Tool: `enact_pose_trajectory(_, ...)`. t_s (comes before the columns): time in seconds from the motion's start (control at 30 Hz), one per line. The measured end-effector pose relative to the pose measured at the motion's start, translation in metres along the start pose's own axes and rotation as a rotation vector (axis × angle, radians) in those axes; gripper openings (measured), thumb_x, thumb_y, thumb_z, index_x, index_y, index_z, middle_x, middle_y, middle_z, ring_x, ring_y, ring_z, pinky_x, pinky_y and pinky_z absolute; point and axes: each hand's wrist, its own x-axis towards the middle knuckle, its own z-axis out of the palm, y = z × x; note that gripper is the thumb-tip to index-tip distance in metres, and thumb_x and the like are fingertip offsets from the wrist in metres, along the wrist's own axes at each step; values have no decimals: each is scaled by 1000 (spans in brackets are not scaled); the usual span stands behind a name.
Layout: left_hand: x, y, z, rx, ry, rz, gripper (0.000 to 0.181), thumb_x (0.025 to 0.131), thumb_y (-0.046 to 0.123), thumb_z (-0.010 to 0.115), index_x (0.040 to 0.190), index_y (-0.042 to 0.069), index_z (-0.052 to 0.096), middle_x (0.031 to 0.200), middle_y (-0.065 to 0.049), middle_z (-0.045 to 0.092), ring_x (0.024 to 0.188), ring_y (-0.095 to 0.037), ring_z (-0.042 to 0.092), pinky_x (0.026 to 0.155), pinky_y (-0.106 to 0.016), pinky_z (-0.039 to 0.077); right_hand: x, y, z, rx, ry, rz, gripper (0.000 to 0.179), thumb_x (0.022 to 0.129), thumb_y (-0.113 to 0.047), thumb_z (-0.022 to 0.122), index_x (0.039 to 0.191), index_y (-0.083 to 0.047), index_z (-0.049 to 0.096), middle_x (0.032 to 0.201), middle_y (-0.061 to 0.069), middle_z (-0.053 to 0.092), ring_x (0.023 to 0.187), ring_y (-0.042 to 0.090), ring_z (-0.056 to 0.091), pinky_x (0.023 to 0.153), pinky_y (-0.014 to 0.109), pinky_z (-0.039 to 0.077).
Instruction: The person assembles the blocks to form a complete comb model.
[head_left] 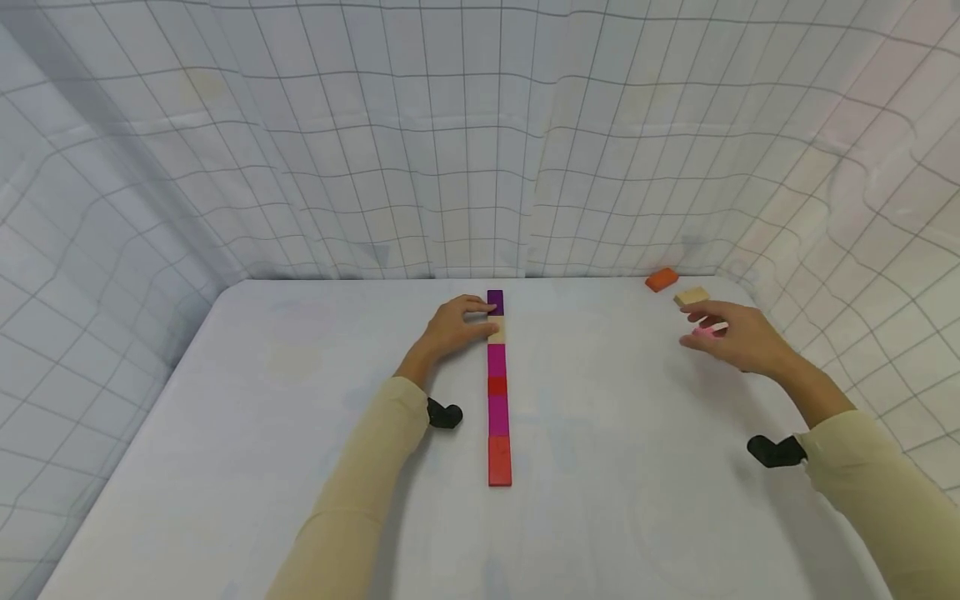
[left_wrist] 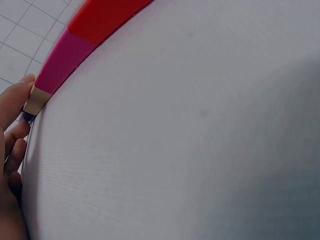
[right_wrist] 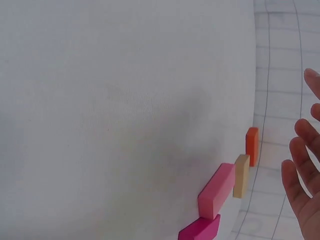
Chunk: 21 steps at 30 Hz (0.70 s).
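A straight row of flat blocks runs away from me on the white table, with a red block [head_left: 499, 462] at the near end. Near its far end my left hand [head_left: 453, 325] touches the purple block [head_left: 495, 302] with a fingertip, its thumb at the beige block [head_left: 497, 330]. The fingers look only slightly bent. On the right, my right hand [head_left: 738, 337] hovers with fingers spread and nothing held. Below it lies a light pink block [right_wrist: 217, 191], mostly hidden in the head view, touching a magenta block [right_wrist: 200, 229].
Beyond the right hand lie a loose beige block [head_left: 691, 297] and an orange block [head_left: 662, 279] near the table's back edge. White gridded curtains [head_left: 480, 167] surround the table [head_left: 300, 483] at the back and sides.
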Motion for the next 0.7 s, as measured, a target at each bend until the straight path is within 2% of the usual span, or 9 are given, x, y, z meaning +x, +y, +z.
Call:
enact_pose_trajectory(0.13,0,0,0,-4,0,1,51,94,37,75,139,12,68,147,-11,55,142,-30,43,118,-51,30,-2,15,-5,7,-8,72,58,99,-38,70,142,0,57,131,26,61,117,46,60,88,52,55)
enact_pose_trajectory(0.23,0,-1,0,-4,0,-4,51,95,37,75,139,13,69,147,-10,55,142,-29,43,118,-51,30,-3,26,-7,-6,-14,95,58,101,-38,67,143,1,55,133,29,59,121,47,57,96,62,49)
enact_pose_trajectory(0.33,0,-1,0,-2,-1,-11,51,94,38,75,139,13,69,147,-10,55,142,-29,43,118,-50,30,-3,37,-7,-9,-26,133,59,102,-38,66,144,2,53,136,30,57,124,48,53,97,67,46)
enact_pose_trajectory(0.53,-1,0,0,0,-2,-13,51,94,37,75,139,13,68,147,-10,55,143,-29,42,119,-49,30,-2,57,-3,-6,-34,199,62,103,-36,65,145,6,49,135,34,55,124,51,51,98,66,45)
enact_pose_trajectory(0.7,-1,0,-1,10,0,-4,52,94,38,75,139,13,69,147,-10,56,143,-29,43,119,-48,30,-1,67,2,-21,-44,210,60,102,-30,66,143,10,49,131,36,58,120,50,57,94,56,51)
